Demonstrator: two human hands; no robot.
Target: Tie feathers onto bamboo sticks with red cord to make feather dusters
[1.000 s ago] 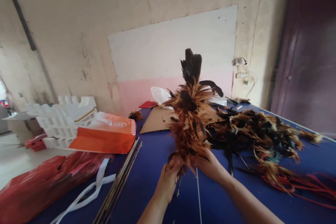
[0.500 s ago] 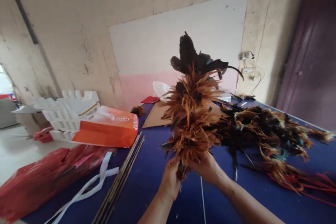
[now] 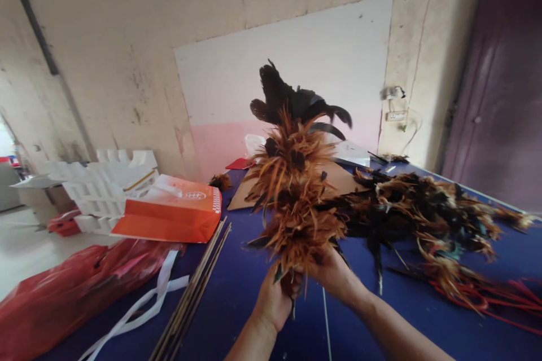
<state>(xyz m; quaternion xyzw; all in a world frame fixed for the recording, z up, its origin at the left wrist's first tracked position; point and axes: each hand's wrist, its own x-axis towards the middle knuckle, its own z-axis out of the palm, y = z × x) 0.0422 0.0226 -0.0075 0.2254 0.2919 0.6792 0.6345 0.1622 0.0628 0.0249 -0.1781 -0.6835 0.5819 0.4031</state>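
Observation:
A feather duster with brown plumes and dark feathers at its tip stands upright in front of me, leaning slightly left. My left hand is wrapped round its lower end, beneath the feathers. Just right of it and a little higher, my right hand is closed at the base of the plumes; its fingertips are hidden by the feathers. The stick inside the bundle does not show clearly.
Loose feathers are heaped on the blue table at right, beside red strips. Thin sticks, white tape, a red plastic bag and an orange paper bag lie left. Cardboard lies behind.
The duster's top has tipped to the left and sunk a little. Both hands remain at its lower end, the left slightly lower. The view has shifted slightly.

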